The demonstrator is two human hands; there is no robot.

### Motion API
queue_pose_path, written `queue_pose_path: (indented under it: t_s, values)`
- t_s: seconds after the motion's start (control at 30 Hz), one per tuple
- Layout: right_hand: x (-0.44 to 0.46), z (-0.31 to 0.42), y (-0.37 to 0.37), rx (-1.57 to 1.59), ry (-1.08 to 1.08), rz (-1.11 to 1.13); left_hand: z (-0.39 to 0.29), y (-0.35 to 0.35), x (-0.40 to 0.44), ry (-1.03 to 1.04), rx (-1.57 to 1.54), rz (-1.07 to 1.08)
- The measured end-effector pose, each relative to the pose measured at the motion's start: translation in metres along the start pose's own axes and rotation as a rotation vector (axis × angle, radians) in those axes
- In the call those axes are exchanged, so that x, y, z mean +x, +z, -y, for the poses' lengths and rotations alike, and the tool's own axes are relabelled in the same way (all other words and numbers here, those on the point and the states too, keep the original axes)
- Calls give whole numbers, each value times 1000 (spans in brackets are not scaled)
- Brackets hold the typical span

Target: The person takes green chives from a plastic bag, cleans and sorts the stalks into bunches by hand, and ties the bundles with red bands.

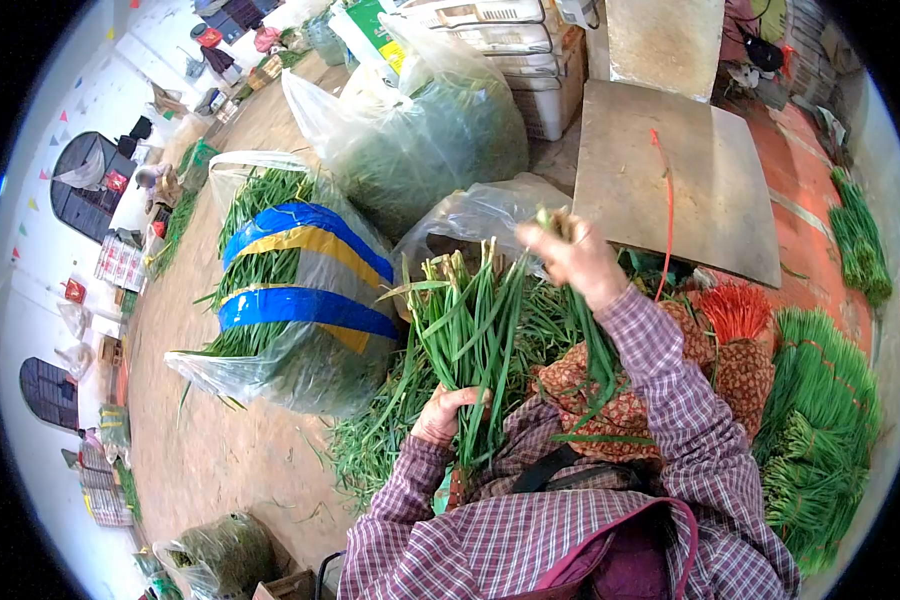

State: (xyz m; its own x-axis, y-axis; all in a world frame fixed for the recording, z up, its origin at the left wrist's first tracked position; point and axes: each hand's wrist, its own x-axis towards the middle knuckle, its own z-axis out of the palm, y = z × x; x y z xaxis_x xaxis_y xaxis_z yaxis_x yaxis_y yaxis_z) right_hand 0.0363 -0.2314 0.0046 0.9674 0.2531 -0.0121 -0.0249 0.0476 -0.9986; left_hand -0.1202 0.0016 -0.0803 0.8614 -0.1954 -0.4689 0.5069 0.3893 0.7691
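Observation:
My left hand (436, 414) is closed round the lower part of a thick bunch of long green leafy stalks (465, 335), which look like garlic chives. Their pale cut ends point up and away from me. Higher and to the right, my right hand (576, 262) is closed on a few more stalks (595, 350), whose leaves hang down below it. Slight blur softens its fingers. Under and around both hands lies a loose heap of the same greens (370, 450). Brown patterned cloth (592, 385) covers my lap, beside a bundle of red ties (735, 312).
Tied green bundles (815, 430) are stacked at my right. A metal-topped board (670, 180) stands ahead, with a red strip (667, 210) across it. Stuffed plastic bags (430, 140) and a blue-and-yellow-banded bag (310, 280) stand ahead and left. Another person (158, 185) is far off.

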Motion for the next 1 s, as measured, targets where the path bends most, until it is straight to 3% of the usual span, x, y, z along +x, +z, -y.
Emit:
queue_pose_path:
  t_s: [0.03, 0.1, 0.17, 0.27, 0.37, 0.43, 0.57, 0.63, 0.7, 0.77, 0.83, 0.9, 1.0]
  values:
    - [3, 3, -5, 155, -10, -67, 0, -3, -1, -1, 0, 0]
    - [11, 4, -27, 165, -88, -164, 6, -13, 0, -6, 27, 54]
    - [8, 16, -38, -165, -157, -282, 13, -18, 1, 147, 211, 24]
    - [-14, 35, -18, -365, -459, -87, 4, -10, 3, 0, -6, -15]
    - [-25, 32, 3, -671, -620, 173, -5, 0, 1, -36, 33, -72]
    - [-26, 28, 14, -811, -708, 109, -5, 1, 1, -27, 74, -89]
    - [-12, 14, 10, -1050, -726, 7, -5, 7, -4, 49, 151, -137]
    - [-13, 16, 8, -1029, -743, -18, -6, 9, -6, 91, 136, -139]
    - [-13, 22, 7, -729, -690, -59, -7, 9, -7, 97, 110, -132]
    - [-16, 25, 7, -720, -642, 50, -10, 14, -8, 96, 114, -137]
    - [-18, 19, 11, -862, -774, 186, -12, 16, -7, 91, 123, -135]
    - [-16, 16, 13, -895, -792, 169, -10, 14, -6, 89, 169, -141]
    - [-3, 9, 7, -956, -775, -174, -6, 7, -8, 122, 174, -182]
